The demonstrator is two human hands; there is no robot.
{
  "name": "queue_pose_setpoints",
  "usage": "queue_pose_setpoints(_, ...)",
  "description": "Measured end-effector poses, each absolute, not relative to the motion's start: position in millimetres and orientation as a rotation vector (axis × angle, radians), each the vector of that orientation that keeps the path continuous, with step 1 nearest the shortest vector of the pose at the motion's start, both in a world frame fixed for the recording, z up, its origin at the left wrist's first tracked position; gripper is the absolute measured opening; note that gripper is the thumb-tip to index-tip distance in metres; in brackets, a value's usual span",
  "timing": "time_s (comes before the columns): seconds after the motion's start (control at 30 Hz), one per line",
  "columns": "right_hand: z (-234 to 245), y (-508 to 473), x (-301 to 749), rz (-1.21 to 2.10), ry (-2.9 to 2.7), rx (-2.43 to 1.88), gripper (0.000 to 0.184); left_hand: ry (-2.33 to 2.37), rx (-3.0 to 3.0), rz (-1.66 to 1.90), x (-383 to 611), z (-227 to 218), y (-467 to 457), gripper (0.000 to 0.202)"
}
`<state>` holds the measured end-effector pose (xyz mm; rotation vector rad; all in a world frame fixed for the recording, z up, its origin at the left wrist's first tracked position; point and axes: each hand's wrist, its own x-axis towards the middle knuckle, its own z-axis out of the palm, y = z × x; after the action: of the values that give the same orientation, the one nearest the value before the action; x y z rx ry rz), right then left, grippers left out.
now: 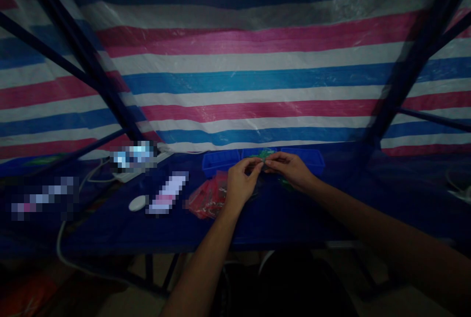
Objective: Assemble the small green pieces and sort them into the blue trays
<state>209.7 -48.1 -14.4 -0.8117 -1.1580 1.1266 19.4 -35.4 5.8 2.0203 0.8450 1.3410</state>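
Both of my hands meet above the dark blue table (pixel 110 231), in front of a row of blue trays (pixel 221 160). My left hand (pixel 239 184) and my right hand (pixel 290 170) pinch a small green item (pixel 264 156) between their fingertips; the dim light hides what it is. A red plastic bag (pixel 208 199) with small parts lies on the table just left of my left hand. More green shows under my right hand.
A striped pink, blue and white tarp (pixel 235 86) hangs behind the table, with dark poles (pixel 84 62) crossing it. A white round object (pixel 137 203), a white cable (pixel 61 238) and several blurred items lie at the left.
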Motion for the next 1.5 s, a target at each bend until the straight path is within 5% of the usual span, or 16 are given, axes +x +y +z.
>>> queue_pose_setpoints(0.67, -12.4, -53.0, 209.3, 1.095, -1.412, -0.82, 0.04, 0.839, 2.034, 1.317, 17.9, 6.3, -34.0, 0.026)
queue_pose_setpoints(1.5, -7.1, -50.4, 211.4, 1.217, -1.097, -0.817, 0.036, 0.724, 1.669, 1.228, 21.1, 0.0, -26.7, 0.032)
